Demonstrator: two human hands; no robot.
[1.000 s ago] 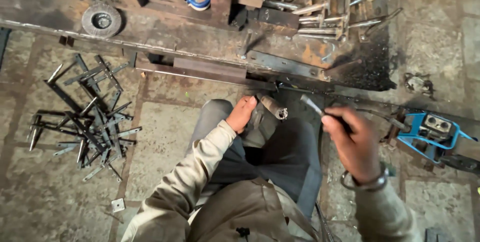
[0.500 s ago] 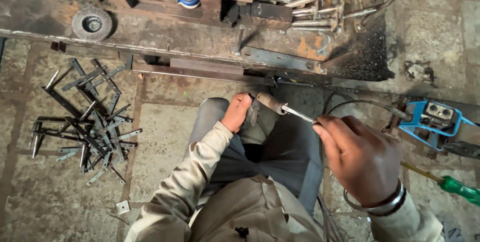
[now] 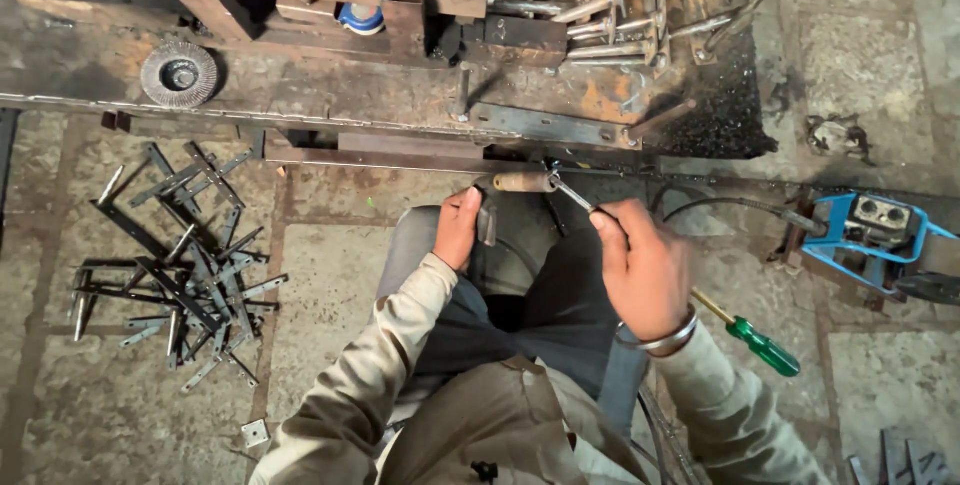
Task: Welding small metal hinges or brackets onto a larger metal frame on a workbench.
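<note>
R hand (image 3: 645,270) grips rod (image 3: 572,195), L hand (image 3: 458,230) steadies bracket (image 3: 487,215).

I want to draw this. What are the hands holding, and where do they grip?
The left hand grips a small metal piece at its lower end. The right hand pinches a thin welding rod at its near end, its tip by a rusty short pipe.
</note>
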